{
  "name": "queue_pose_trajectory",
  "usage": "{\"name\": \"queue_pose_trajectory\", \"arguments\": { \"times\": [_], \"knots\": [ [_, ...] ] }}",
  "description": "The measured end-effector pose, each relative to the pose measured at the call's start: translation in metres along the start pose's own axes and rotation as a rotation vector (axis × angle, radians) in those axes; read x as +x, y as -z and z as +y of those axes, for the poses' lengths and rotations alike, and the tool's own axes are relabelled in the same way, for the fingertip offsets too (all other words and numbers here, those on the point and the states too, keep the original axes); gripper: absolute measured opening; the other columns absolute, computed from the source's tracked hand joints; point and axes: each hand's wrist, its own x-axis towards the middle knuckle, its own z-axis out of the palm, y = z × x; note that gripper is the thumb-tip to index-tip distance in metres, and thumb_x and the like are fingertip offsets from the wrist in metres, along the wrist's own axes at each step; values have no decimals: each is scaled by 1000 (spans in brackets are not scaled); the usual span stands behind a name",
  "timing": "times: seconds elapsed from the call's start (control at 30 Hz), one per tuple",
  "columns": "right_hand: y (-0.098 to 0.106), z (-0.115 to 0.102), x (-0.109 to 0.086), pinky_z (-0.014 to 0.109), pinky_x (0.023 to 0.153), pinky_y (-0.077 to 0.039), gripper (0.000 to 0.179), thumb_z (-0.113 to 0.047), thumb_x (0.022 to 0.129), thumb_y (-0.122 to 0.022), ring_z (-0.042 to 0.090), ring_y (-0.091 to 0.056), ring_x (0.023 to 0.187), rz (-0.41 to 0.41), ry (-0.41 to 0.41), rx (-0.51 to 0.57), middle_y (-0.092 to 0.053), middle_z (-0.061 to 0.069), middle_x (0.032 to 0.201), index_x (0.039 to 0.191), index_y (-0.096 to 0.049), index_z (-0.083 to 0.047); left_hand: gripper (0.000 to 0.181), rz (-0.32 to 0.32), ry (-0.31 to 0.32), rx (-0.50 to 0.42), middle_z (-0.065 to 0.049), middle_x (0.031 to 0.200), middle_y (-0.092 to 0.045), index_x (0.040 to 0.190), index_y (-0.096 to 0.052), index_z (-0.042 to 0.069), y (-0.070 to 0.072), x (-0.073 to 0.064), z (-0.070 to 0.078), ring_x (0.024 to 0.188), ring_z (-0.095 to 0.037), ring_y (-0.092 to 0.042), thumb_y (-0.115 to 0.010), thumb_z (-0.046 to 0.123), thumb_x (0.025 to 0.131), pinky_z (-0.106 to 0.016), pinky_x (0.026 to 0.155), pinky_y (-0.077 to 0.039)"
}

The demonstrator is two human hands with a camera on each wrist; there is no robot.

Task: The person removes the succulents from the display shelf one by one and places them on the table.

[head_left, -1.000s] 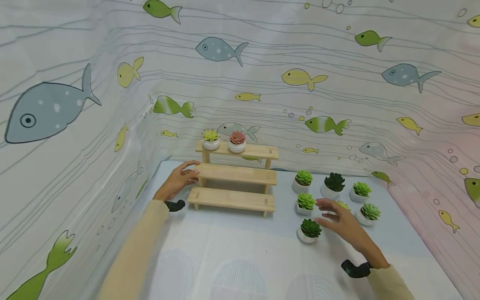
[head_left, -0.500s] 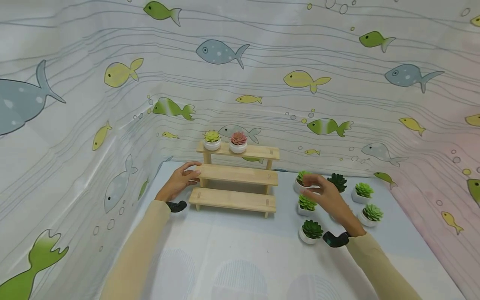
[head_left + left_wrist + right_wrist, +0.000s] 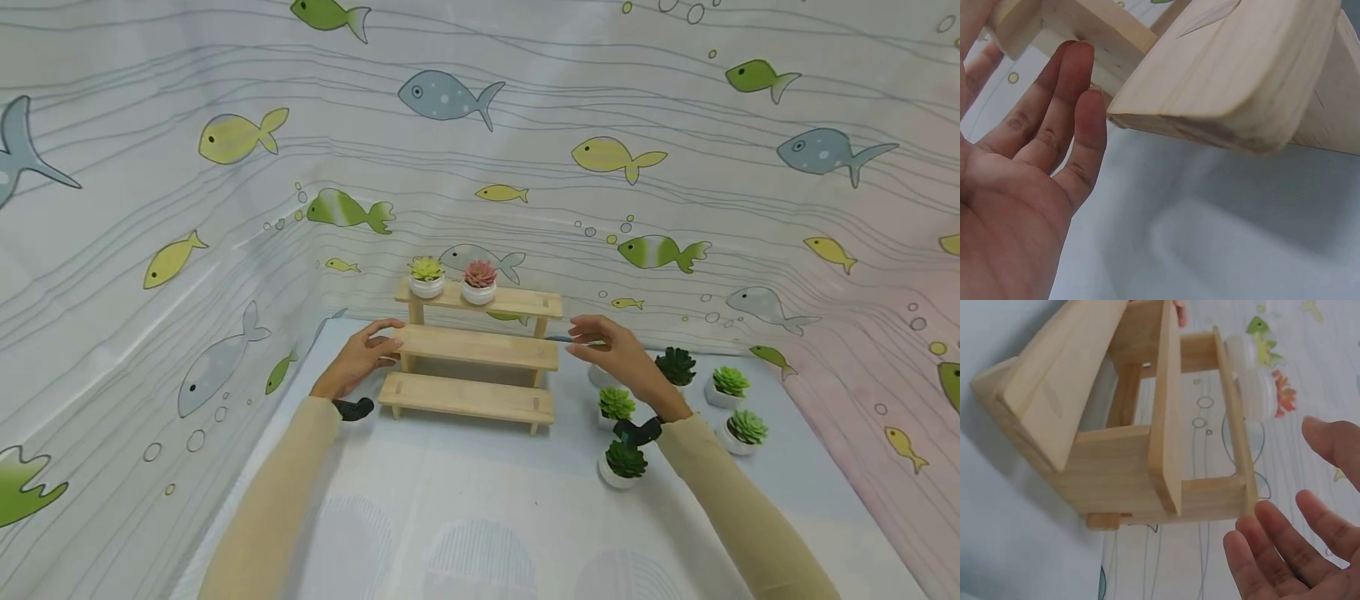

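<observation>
A three-tier wooden plant stand [image 3: 472, 348] stands near the back of the table. On its top tier sit a yellow-green potted succulent [image 3: 427, 277] and a red potted succulent [image 3: 479, 282], both in round white pots. My left hand [image 3: 358, 362] is at the left end of the middle tier, fingers loosely bent; whether they touch the wood cannot be told. In the left wrist view, the fingers [image 3: 1088, 125] are beside a board's rounded end. My right hand [image 3: 618, 354] hovers just right of the stand with nothing in it, fingers and thumb apart.
Right of the stand are several potted succulents, including a dark green one [image 3: 625, 460] in front, a bright green one [image 3: 617, 404] and a darker one [image 3: 676, 367] behind. A pot [image 3: 600, 377] is partly hidden by my right hand. Fish-patterned cloth [image 3: 540, 167] surrounds the table.
My right hand has moved left and away from me, from over the potted succulents to beside the stand's right end. My left hand stays at the stand's left end.
</observation>
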Motion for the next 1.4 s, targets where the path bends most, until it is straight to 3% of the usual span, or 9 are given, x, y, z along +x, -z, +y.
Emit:
{"name": "queue_pose_trajectory", "arguments": {
  "times": [0.17,0.4,0.6,0.83,1.17,1.4],
  "knots": [
    [-10,-8,17,48,105,-48,58,-28,99,-73,31,-56,125,-18,18,49,-57,17,140,149,-49,-11,49,-3,8,10,-7,102,-68,145,-54,18,0,0,-1,100,-27,-66,-71,29,100,-55,100,-50],
    [-31,-20,43,45,105,-49,60,-26,97,-76,32,-58,124,46,70,41,-59,16,137,149,-50,-11,48,14,9,1,-9,102,-67,143,-55,20,0,0,-2,99,-27,-66,-72,30,99,-53,100,-51],
    [-51,-28,71,46,107,-47,65,-32,97,-75,29,-58,124,87,77,34,-58,14,139,151,-47,-9,50,-3,3,9,-9,103,-67,145,-54,19,5,8,-4,100,-28,-66,-71,30,100,-51,97,-53],
    [-72,-46,100,42,104,-49,64,-24,95,-78,34,-57,126,152,139,-9,-56,18,140,149,-48,-9,50,-22,-8,2,-8,104,-68,146,-54,19,11,21,-7,104,-32,-64,-71,30,100,-52,99,-52],
    [-87,-54,129,39,109,-46,76,-31,94,-79,31,-54,130,152,49,18,-53,14,142,154,-42,-4,50,-31,-14,10,-10,106,-69,146,-54,19,12,23,-6,101,-27,-65,-71,30,100,-45,94,-55],
    [-93,-53,140,40,107,-47,79,-39,92,-80,32,-55,130,129,4,25,-55,13,143,156,-42,-10,53,-34,-10,2,-11,108,-68,147,-53,17,9,20,-2,101,-28,-65,-72,30,99,-53,98,-52]
  ]
}}
